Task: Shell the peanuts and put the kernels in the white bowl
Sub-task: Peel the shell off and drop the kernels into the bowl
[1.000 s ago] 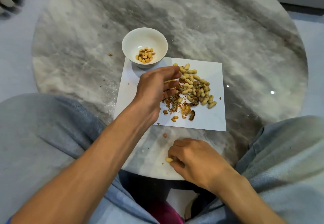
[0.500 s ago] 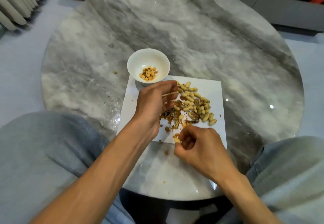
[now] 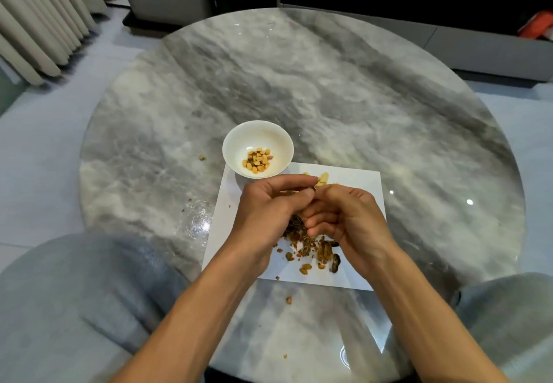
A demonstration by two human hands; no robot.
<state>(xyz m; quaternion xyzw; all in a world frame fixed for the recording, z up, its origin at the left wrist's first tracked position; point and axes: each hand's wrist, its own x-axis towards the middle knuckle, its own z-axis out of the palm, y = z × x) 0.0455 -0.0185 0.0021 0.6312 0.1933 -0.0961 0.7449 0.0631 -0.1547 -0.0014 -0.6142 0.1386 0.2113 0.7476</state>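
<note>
Both hands meet over the white paper sheet near the bench's front edge: left hand and right hand fingers curled together, probably pinching a peanut I can't see. White bowl with kernels sits at the sheet's far-left corner.

Both hands meet over the white paper. Just past the left hand sits the white bowl, so that way is blocked low down. Under the right hand lie broken shells, near the grip. Left of the left hand and right of the right hand, the marble bench has lots of room.
</note>
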